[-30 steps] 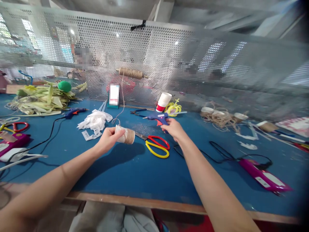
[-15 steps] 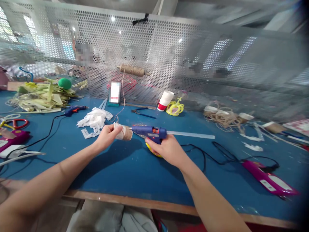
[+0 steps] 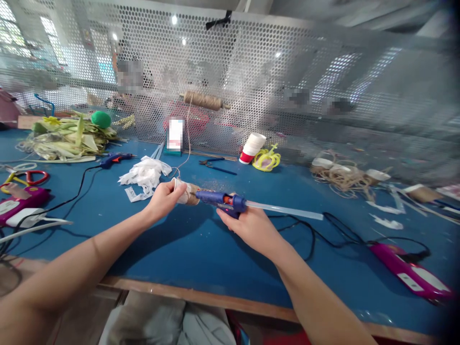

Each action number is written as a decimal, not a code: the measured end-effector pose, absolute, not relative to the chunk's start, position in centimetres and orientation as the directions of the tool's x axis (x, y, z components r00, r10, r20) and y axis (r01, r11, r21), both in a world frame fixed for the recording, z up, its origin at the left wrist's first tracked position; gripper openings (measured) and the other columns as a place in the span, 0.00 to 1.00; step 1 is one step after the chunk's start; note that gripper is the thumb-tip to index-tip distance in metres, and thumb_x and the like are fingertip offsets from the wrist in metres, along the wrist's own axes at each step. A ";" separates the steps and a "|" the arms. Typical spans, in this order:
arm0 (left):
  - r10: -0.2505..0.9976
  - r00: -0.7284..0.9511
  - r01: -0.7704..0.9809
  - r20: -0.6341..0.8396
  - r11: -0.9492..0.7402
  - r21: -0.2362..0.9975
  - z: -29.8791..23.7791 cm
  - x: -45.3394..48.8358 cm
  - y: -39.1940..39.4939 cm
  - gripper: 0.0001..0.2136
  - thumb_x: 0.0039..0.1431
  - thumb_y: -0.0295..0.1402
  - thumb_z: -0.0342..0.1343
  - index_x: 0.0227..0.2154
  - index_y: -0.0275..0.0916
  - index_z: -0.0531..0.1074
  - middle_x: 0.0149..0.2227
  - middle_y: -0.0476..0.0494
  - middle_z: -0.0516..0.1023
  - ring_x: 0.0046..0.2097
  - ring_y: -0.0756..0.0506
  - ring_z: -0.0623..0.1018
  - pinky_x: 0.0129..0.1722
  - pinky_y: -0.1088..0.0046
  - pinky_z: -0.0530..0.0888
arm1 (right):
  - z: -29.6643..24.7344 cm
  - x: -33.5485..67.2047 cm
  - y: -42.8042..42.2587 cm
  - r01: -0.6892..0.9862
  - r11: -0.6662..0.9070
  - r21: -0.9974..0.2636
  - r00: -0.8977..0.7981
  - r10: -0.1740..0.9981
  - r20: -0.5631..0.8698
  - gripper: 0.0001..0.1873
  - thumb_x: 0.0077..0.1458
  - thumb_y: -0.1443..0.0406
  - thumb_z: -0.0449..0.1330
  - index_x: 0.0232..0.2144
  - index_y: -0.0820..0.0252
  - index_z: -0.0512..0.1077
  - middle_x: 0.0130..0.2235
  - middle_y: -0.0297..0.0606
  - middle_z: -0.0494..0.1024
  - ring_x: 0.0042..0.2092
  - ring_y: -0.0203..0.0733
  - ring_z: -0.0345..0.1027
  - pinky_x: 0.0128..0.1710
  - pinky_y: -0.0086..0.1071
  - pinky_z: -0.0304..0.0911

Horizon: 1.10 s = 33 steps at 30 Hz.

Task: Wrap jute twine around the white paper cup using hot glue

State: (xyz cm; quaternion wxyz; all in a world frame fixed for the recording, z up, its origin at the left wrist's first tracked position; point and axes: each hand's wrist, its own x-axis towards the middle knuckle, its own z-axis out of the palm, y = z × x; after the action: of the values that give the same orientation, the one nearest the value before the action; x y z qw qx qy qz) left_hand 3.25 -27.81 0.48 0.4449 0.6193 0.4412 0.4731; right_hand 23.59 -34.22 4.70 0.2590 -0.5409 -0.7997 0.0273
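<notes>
My left hand (image 3: pixel 163 199) is closed round a paper cup (image 3: pixel 185 192) partly wrapped in brown twine, held on its side above the blue table (image 3: pixel 201 249). A thin twine strand rises from the cup to a twine spool (image 3: pixel 205 100) on the mesh screen. My right hand (image 3: pixel 249 225) grips a blue glue gun (image 3: pixel 221 200) with its nozzle touching the cup's wrapped end. A clear glue stick (image 3: pixel 283 210) juts from the gun's back toward the right.
White lace (image 3: pixel 145 173), another blue glue gun (image 3: pixel 115 158), a leaf pile (image 3: pixel 66 138), a red-white cup (image 3: pixel 252 147), yellow loops (image 3: pixel 266 159), pliers (image 3: pixel 215 165), tangled twine with cups (image 3: pixel 341 175), red-yellow scissors (image 3: pixel 25 178), pink power strips (image 3: pixel 411 275) and black cords lie about.
My right hand lifted the glue gun off the table and brought its nozzle to the cup. The view shifted slightly; the scissors near my right hand are now hidden.
</notes>
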 end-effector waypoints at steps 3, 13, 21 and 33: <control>0.969 0.155 0.141 0.194 -0.216 0.966 0.6 3.3 -27.9 0.16 0.52 0.43 0.52 0.22 0.33 0.71 0.20 0.47 0.74 0.26 0.48 0.72 0.25 0.75 0.67 | 4.6 23.5 -34.1 0.863 0.419 -0.281 -0.285 0.865 0.414 0.06 0.52 0.63 0.53 0.27 0.57 0.68 0.28 0.37 0.74 0.29 0.41 0.68 0.30 0.31 0.61; 0.961 0.169 0.149 0.219 -0.245 0.958 0.6 3.4 -28.0 0.16 0.52 0.43 0.52 0.24 0.33 0.72 0.22 0.46 0.75 0.27 0.48 0.73 0.26 0.75 0.68 | 4.9 23.6 -34.5 0.845 0.426 -0.322 -0.293 0.874 0.387 0.05 0.53 0.63 0.51 0.25 0.56 0.63 0.26 0.34 0.72 0.28 0.39 0.66 0.31 0.30 0.61; 0.967 0.158 0.115 0.199 -0.218 0.969 0.7 3.5 -27.9 0.17 0.52 0.44 0.52 0.23 0.33 0.72 0.21 0.46 0.74 0.25 0.49 0.72 0.25 0.75 0.67 | 5.2 23.4 -34.7 0.848 0.393 -0.356 -0.265 0.895 0.358 0.06 0.53 0.63 0.51 0.24 0.56 0.62 0.25 0.33 0.70 0.27 0.38 0.65 0.30 0.30 0.60; 0.974 0.170 0.072 0.150 -0.164 0.984 0.6 3.7 -27.8 0.17 0.52 0.44 0.51 0.24 0.33 0.72 0.22 0.47 0.74 0.23 0.52 0.69 0.24 0.77 0.64 | 5.7 23.4 -35.1 0.854 0.398 -0.335 -0.300 0.903 0.308 0.06 0.53 0.66 0.51 0.24 0.56 0.61 0.26 0.34 0.71 0.27 0.38 0.65 0.29 0.30 0.59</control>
State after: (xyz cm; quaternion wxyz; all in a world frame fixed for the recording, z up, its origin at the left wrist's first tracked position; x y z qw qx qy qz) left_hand 3.74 -27.77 0.59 0.4765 0.5982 0.4370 0.4735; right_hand 23.36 -35.09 5.74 0.2278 -0.5458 -0.8045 0.0539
